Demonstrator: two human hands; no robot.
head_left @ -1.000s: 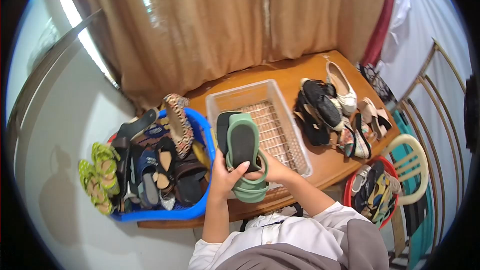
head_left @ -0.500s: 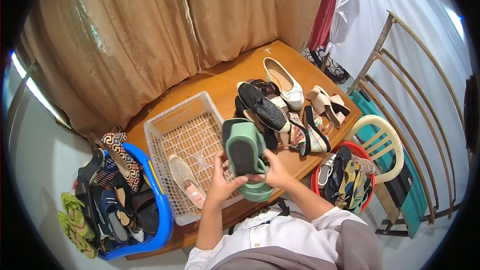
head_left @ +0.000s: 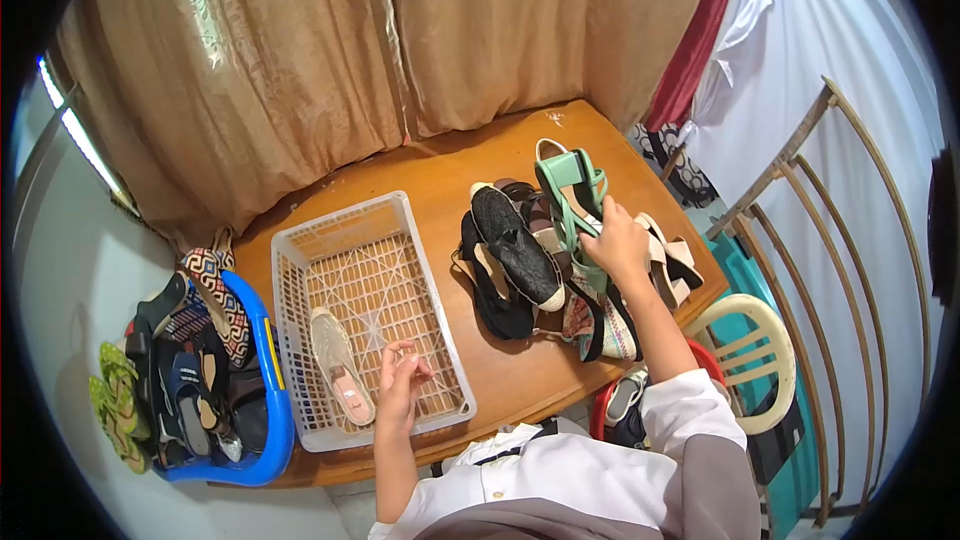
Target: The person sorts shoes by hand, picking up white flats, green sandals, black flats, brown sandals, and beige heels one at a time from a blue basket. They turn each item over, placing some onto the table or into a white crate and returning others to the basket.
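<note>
My right hand (head_left: 618, 242) is closed on a pair of green heeled sandals (head_left: 565, 172), holding them over the pile of shoes at the table's right. Under and beside them lie a black textured slip-on (head_left: 516, 245), a patterned wedge (head_left: 618, 332) and beige sandals (head_left: 678, 265). The sandals mostly hide a white flat (head_left: 545, 148). My left hand (head_left: 402, 380) holds nothing; its fingers are loosely bent and apart, above the right side of a white plastic basket (head_left: 430, 285). Inside the basket lies one pale beige shoe (head_left: 340, 365).
A blue basket (head_left: 275, 380) full of shoes stands at the left, green flip-flops (head_left: 118, 405) at its outer side. On the right are a red basin (head_left: 708, 360) of shoes, a cream plastic chair (head_left: 770, 315) and a metal rack (head_left: 790, 195). Brown curtains (head_left: 290, 60) hang behind the wooden table (head_left: 520, 390).
The green sandals have gone from both hands in front of me to my right hand alone, over the shoe pile. My left hand has let go and moved left above the white basket.
</note>
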